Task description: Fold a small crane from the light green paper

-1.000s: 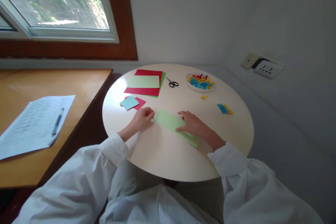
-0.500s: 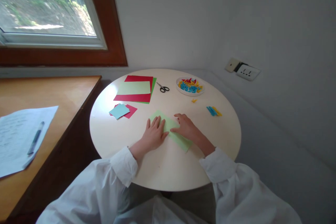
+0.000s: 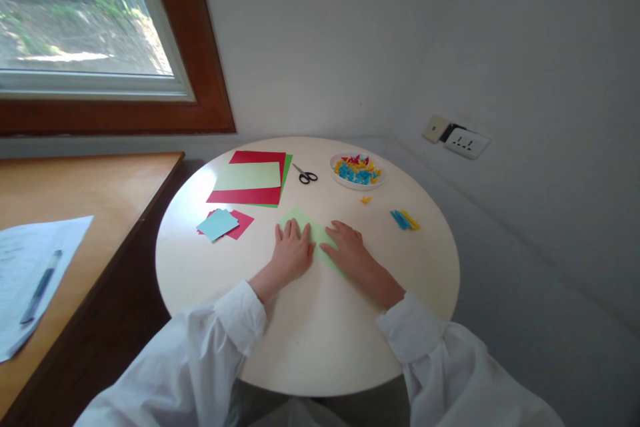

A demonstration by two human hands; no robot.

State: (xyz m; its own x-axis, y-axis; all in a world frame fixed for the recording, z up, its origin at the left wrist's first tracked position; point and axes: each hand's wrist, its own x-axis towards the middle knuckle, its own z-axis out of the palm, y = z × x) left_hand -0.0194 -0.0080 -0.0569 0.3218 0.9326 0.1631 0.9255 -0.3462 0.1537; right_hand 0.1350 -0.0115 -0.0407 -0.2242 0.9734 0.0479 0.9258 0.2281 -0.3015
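A light green sheet of paper [image 3: 317, 233] lies at a slant on the white round table [image 3: 320, 353], in front of me. My left hand [image 3: 291, 252] rests on its left part, fingers spread and flat. On the right part lies my right hand [image 3: 350, 250], its fingers stretched out and its thumb pointing toward the left hand. A narrow strip of the sheet shows between the two thumbs. Both hands cover much of the paper, so its lower right end is mostly hidden.
Behind my hands are red and green sheets [image 3: 240, 196], scissors [image 3: 306, 176] and a white dish [image 3: 358, 185] of small coloured paper pieces. Blue squares [image 3: 218, 224] lie left, blue and yellow strips [image 3: 404, 219] right. A wooden desk [image 3: 130, 180] stands at far left.
My right hand has come down flatter over the right part of the green sheet, covering more of it. My left hand stays on the paper. The whole view has shifted slightly.
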